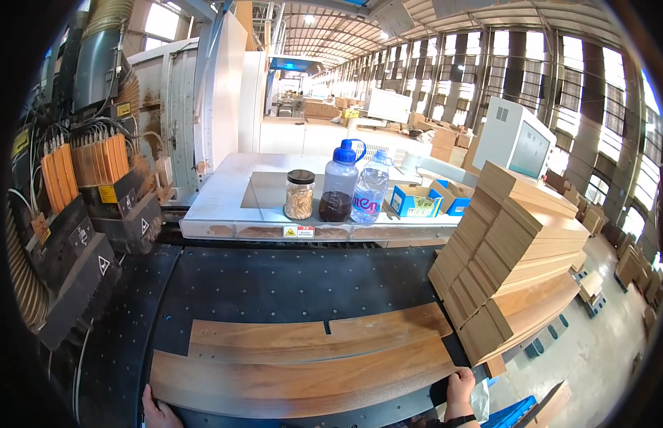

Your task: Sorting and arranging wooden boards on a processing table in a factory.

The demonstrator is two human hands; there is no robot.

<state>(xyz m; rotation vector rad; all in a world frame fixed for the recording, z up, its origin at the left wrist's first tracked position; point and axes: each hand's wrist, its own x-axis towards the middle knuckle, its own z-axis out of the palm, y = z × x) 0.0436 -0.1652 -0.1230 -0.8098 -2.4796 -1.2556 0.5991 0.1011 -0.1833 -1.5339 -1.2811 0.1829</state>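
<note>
A long wood-grain board lies across the near part of the black machine table. My right hand is closed on its right end, fingers curled against the corner. At the left end my left hand has its finger and thumb about the near corner; its palm is partly cut off by the lower edge of the view. Just behind lies a second wood-grain board, notched in its far edge and partly covered by the front one. A further wood-grain piece adjoins it on the right.
A tall stack of brown boards stands on the right. Beyond the black table, a pale ledge carries a jar, two bottles and small blue boxes. Machine heads with orange parts rise on the left. A monitor stands back right.
</note>
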